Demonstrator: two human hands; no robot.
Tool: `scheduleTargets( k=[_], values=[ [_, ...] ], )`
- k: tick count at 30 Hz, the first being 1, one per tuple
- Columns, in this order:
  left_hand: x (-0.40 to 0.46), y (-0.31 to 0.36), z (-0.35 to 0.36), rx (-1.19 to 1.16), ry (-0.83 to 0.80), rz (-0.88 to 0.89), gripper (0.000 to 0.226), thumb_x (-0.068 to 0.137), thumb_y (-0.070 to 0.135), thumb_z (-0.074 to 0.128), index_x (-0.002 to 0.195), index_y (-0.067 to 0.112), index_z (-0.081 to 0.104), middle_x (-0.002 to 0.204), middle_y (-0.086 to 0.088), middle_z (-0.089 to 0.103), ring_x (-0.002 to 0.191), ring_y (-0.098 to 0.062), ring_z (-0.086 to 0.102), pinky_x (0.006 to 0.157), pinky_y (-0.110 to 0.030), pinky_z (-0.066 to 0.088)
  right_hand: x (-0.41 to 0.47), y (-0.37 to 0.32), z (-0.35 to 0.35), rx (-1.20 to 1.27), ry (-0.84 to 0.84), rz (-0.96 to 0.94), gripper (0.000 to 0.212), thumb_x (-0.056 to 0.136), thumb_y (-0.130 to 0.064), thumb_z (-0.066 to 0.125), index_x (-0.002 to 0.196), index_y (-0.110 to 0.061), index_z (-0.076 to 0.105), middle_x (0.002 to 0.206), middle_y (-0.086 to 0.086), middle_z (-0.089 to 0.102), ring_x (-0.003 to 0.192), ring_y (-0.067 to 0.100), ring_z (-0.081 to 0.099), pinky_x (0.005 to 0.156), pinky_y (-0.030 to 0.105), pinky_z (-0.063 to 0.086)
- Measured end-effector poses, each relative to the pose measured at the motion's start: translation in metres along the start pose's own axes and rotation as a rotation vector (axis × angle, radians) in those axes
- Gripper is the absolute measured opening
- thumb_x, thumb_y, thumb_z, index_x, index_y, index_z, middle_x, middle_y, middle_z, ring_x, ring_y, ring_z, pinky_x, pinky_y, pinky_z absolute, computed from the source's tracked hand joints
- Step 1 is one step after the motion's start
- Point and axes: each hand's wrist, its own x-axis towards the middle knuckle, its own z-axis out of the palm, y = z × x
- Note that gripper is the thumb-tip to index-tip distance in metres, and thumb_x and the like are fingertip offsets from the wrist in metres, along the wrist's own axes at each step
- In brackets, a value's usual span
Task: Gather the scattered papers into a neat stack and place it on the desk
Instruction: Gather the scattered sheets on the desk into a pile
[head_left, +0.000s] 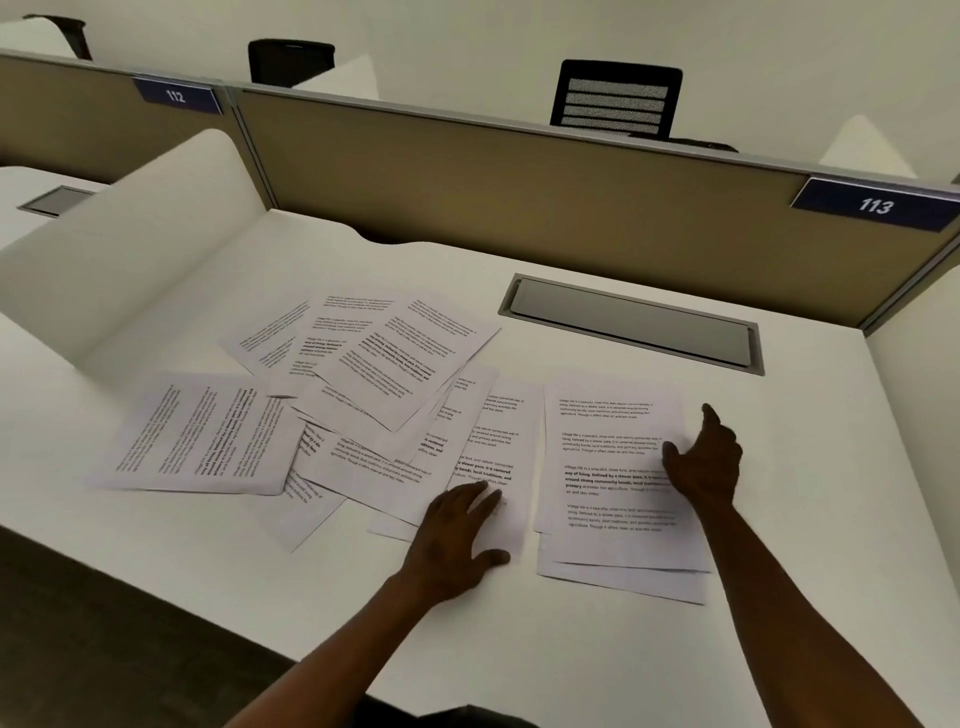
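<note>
Several printed white sheets lie scattered and overlapping (374, 384) across the middle and left of the white desk (810, 467). One sheet (202, 434) lies apart at the far left. To the right sits a small, loosely squared pile of sheets (608, 467). My right hand (704, 457) rests flat on that pile's right side, fingers spread. My left hand (457, 535) lies palm down on the lower edge of a sheet (498, 441) just left of the pile. Neither hand grips anything.
A grey cable hatch (634, 322) is set into the desk behind the pile. A tan partition (519, 197) with signs 112 and 113 closes the back. A white curved divider (130, 270) stands at the left. Black chairs (615, 98) are beyond the partition.
</note>
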Motion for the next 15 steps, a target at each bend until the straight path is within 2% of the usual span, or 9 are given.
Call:
scheduleTargets(
  k=[2, 3, 5, 7, 9, 11, 13, 15],
  values=[
    [0.002, -0.003, 0.001, -0.006, 0.052, 0.008, 0.081, 0.081, 0.062, 0.06, 0.149, 0.022, 0.04, 0.152, -0.002, 0.042, 0.141, -0.02, 0.037, 0.116, -0.041, 0.032, -0.012, -0.01, 0.007, 0.02, 0.078, -0.115, 0.075, 0.081, -0.016, 0.074, 0.147, -0.006, 0.038, 0.131, 0.026, 0.054, 0.122, 0.042, 0.05, 0.103, 0.049, 0.042],
    [0.002, -0.002, 0.0, -0.003, 0.066, 0.003, 0.08, 0.081, 0.059, 0.062, 0.148, 0.021, 0.041, 0.148, -0.003, 0.046, 0.137, -0.021, 0.041, 0.114, -0.039, 0.034, -0.024, -0.019, 0.011, 0.056, 0.085, -0.168, 0.069, 0.08, -0.016, 0.074, 0.142, -0.009, 0.045, 0.123, 0.022, 0.06, 0.112, 0.037, 0.057, 0.095, 0.044, 0.048],
    [0.004, -0.001, 0.0, 0.01, 0.117, -0.008, 0.073, 0.082, 0.049, 0.067, 0.145, 0.019, 0.046, 0.139, -0.005, 0.055, 0.128, -0.024, 0.051, 0.106, -0.036, 0.041, -0.052, -0.04, 0.019, 0.204, 0.009, -0.207, 0.055, 0.08, -0.02, 0.076, 0.132, -0.017, 0.055, 0.106, 0.012, 0.069, 0.085, 0.024, 0.068, 0.075, 0.03, 0.053],
    [0.005, -0.002, -0.002, -0.016, 0.186, -0.063, 0.063, 0.085, 0.039, 0.067, 0.141, 0.018, 0.05, 0.128, -0.005, 0.063, 0.115, -0.026, 0.06, 0.098, -0.037, 0.048, -0.08, -0.058, 0.028, 0.319, -0.125, -0.133, 0.047, 0.081, -0.033, 0.076, 0.124, -0.024, 0.058, 0.095, 0.001, 0.073, 0.071, 0.011, 0.07, 0.067, 0.024, 0.054],
    [0.008, -0.002, -0.004, -0.135, 0.287, -0.139, 0.053, 0.086, 0.035, 0.065, 0.136, 0.018, 0.056, 0.121, -0.003, 0.068, 0.107, -0.024, 0.065, 0.093, -0.038, 0.053, -0.102, -0.07, 0.04, 0.411, -0.29, 0.017, 0.053, 0.077, -0.056, 0.073, 0.12, -0.028, 0.058, 0.089, -0.003, 0.074, 0.07, 0.012, 0.072, 0.07, 0.035, 0.061],
    [0.011, 0.002, -0.012, -0.283, 0.356, -0.198, 0.046, 0.087, 0.034, 0.068, 0.129, 0.017, 0.063, 0.12, 0.0, 0.07, 0.106, -0.018, 0.067, 0.092, -0.034, 0.054, -0.115, -0.081, 0.052, 0.539, -0.459, 0.19, 0.066, 0.07, -0.071, 0.07, 0.117, -0.028, 0.056, 0.088, 0.003, 0.075, 0.073, 0.02, 0.076, 0.071, 0.043, 0.063],
    [0.012, 0.007, -0.022, -0.404, 0.337, -0.18, 0.042, 0.085, 0.036, 0.071, 0.123, 0.019, 0.066, 0.115, 0.005, 0.071, 0.102, -0.011, 0.067, 0.087, -0.024, 0.054, -0.117, -0.095, 0.06, 0.649, -0.602, 0.335, 0.065, 0.069, -0.074, 0.067, 0.111, -0.025, 0.057, 0.094, 0.012, 0.074, 0.081, 0.03, 0.076, 0.073, 0.046, 0.063],
    [0.008, 0.007, -0.03, -0.475, 0.26, -0.143, 0.05, 0.08, 0.049, 0.072, 0.123, 0.022, 0.066, 0.117, 0.008, 0.07, 0.106, -0.008, 0.065, 0.088, -0.018, 0.053, -0.113, -0.108, 0.07, 0.71, -0.683, 0.387, 0.052, 0.078, -0.064, 0.068, 0.107, -0.022, 0.061, 0.1, 0.014, 0.073, 0.087, 0.034, 0.074, 0.077, 0.049, 0.062]
  ],
)
